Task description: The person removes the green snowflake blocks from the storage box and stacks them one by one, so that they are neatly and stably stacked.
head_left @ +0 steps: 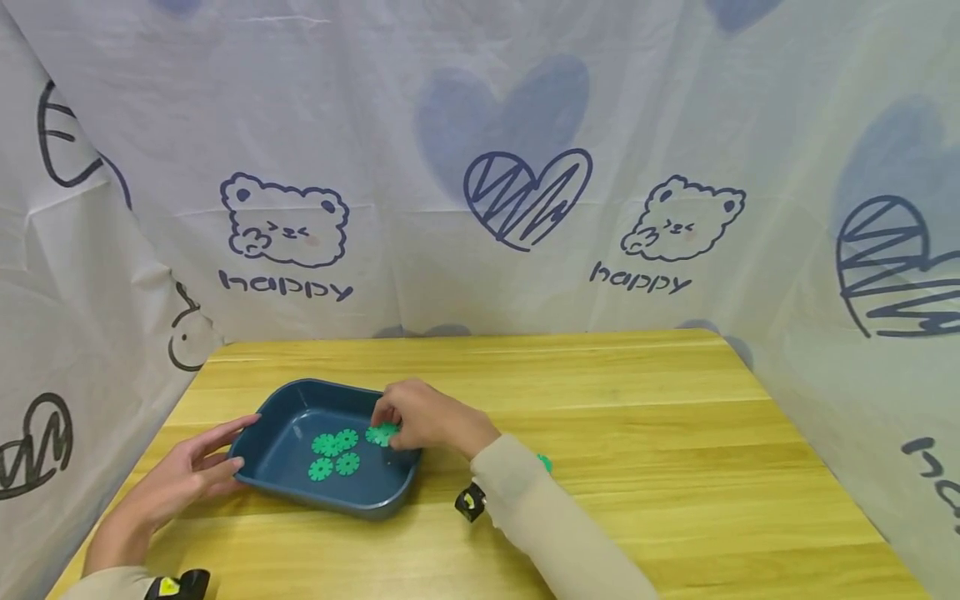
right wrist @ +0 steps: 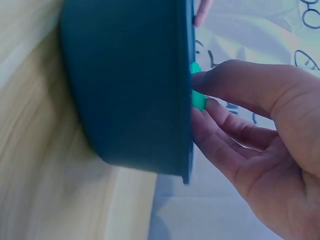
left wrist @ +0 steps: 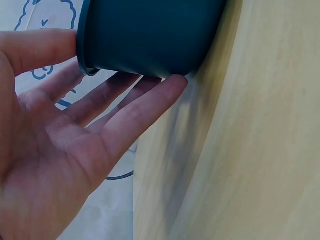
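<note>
A dark blue plastic tub (head_left: 337, 496) stands on the left part of the table. My left hand (head_left: 176, 479) holds its left side, with thumb and index finger at the rim. In the left wrist view, other fingers (left wrist: 145, 107) lie along its outer wall. Inside the tub lie several flat green notched discs (head_left: 333, 454), like snowflake building pieces. My right hand (head_left: 427, 417) reaches over the right rim and pinches green discs (head_left: 382, 433) between thumb and fingers. In the right wrist view, a green disc (right wrist: 198, 100) shows at those fingertips, right at the rim.
Another green disc (head_left: 545, 462) lies on the wooden table (head_left: 675, 467), partly hidden by my right sleeve (head_left: 555, 517). Black wrist cameras (head_left: 471, 502) are strapped to both wrists. A white cloth (head_left: 420, 275) with heart and bear drawings hangs behind and at both sides.
</note>
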Available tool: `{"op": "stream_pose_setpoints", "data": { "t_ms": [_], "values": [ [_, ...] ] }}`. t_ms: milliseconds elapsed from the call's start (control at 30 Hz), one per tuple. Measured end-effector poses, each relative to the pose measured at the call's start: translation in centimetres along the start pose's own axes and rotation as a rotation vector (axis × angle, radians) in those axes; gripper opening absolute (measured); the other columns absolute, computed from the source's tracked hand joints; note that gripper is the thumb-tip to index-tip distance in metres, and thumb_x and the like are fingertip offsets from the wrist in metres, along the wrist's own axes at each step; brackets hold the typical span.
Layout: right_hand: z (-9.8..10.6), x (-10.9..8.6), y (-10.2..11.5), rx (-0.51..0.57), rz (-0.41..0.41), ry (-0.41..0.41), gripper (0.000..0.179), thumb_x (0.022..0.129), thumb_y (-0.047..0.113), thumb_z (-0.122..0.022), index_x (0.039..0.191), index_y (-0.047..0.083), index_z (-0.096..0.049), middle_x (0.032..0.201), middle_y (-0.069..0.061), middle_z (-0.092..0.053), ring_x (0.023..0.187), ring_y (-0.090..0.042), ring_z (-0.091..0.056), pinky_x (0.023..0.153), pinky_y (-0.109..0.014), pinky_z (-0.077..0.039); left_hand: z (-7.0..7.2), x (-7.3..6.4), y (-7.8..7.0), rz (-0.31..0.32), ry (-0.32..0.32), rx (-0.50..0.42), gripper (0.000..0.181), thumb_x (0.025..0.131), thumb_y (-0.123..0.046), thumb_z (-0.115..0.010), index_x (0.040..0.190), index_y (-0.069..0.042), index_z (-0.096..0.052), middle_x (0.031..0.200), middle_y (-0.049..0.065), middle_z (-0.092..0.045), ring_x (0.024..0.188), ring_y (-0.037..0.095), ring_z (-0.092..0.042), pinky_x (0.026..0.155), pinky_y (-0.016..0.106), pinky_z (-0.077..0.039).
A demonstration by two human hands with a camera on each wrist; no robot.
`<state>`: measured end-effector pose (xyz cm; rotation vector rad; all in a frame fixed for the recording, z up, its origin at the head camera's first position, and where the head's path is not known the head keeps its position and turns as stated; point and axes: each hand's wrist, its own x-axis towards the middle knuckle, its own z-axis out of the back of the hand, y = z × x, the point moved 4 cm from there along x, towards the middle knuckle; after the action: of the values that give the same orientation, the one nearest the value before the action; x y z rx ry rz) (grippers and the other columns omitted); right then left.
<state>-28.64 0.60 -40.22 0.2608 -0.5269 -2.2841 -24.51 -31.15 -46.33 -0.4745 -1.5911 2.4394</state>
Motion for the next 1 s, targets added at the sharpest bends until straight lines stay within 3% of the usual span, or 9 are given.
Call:
{"op": "stream_pose_setpoints", "data": {
  "t_ms": [333,600,1000],
  "values": [
    [1.8,-2.6,-1.4,0.047,-0.026,-0.052,0.024,0.089,0.009,-0.08,0.113,0.009,-0.078,0.108,-0.002,-0.069,0.093,-0.011,-0.063,0.08,-0.014,-0.053,0.0,0.0,-0.1,-0.003,0.009,0.006,0.07,0.105,-0.018,-0.06,0.162,-0.002,-0.024,0.164,0.037,-0.014,0.109,-0.02,-0.054,0.088,0.035,-0.064],
    [3.0,-4.9,-2.6,0.098,-0.019,-0.08,0.023,0.088,0.003,-0.08,0.111,0.005,-0.078,0.107,-0.007,-0.069,0.096,-0.021,-0.068,0.079,-0.016,-0.056,0.0,0.0,-0.2,-0.009,0.002,0.02,0.07,0.105,-0.018,-0.06,0.162,-0.002,-0.025,0.165,0.036,-0.016,0.109,-0.02,-0.054,0.088,0.036,-0.064],
    [3.7,-7.9,-5.4,0.129,-0.043,-0.102,0.021,0.087,0.001,-0.078,0.108,0.003,-0.078,0.104,-0.01,-0.069,0.094,-0.021,-0.067,0.079,-0.019,-0.058,0.0,0.0,-0.1,-0.015,0.0,0.024,0.069,0.105,-0.017,-0.06,0.162,-0.001,-0.025,0.164,0.037,-0.016,0.109,-0.016,-0.057,0.087,0.035,-0.064]
  ]
}}
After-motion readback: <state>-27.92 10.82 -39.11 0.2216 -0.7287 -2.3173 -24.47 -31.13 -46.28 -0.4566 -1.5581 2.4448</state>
